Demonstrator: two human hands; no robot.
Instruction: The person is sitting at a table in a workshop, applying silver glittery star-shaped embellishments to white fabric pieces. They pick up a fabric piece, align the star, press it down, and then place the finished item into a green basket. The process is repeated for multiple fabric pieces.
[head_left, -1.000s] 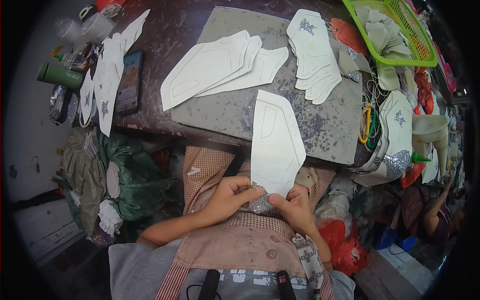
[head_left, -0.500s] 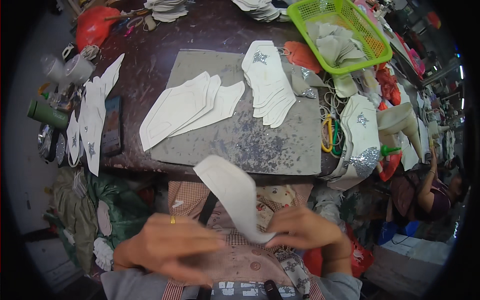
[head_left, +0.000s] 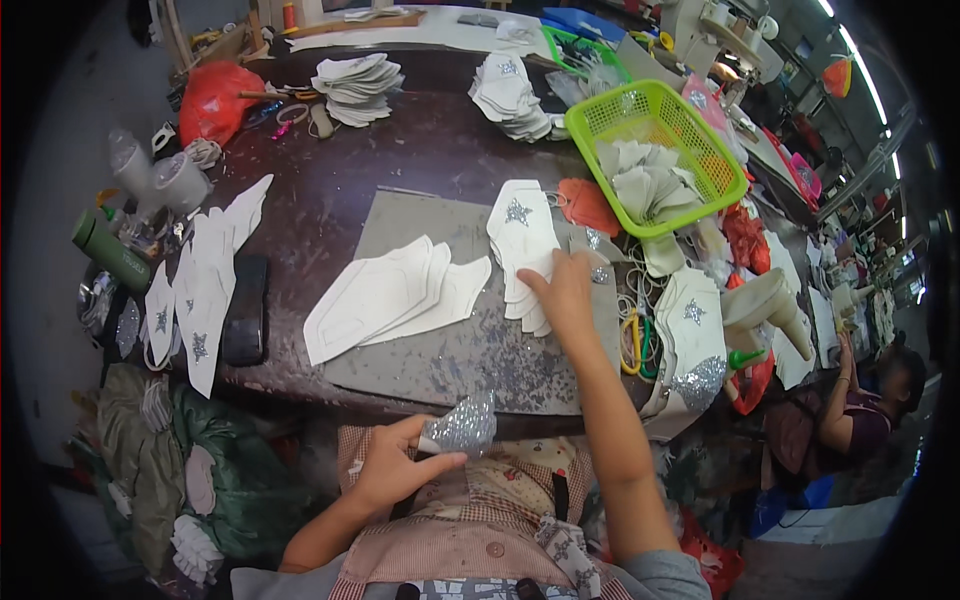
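My left hand (head_left: 400,465) is at the table's front edge, thumb and fingers pinching a curved silver glitter piece (head_left: 462,425) with a pale edge. On the grey board (head_left: 510,385), my right hand (head_left: 562,295) rests at the right side of a fanned stack of white cut pieces (head_left: 522,235); the top one bears a silver star. Its thumb lies over the stack, apart from the forefinger; the other fingertips are partly hidden. Left of it lies another fan of white cut pieces (head_left: 385,295) with outlines drawn on them. Small glitter scraps (head_left: 598,273) lie just right of my right hand.
A green basket (head_left: 735,190) of pale pieces stands at the back right. Nearer are yellow-and-green-handled scissors (head_left: 630,345) and glitter-ended white pieces (head_left: 690,330). A dark phone (head_left: 246,310) and star pieces (head_left: 200,300) lie left. Another person (head_left: 850,410) sits at far right.
My right hand has moved from my lap up to the star-topped stack; the white piece it held is gone from it. My left hand now holds the glitter piece. The view has tilted up.
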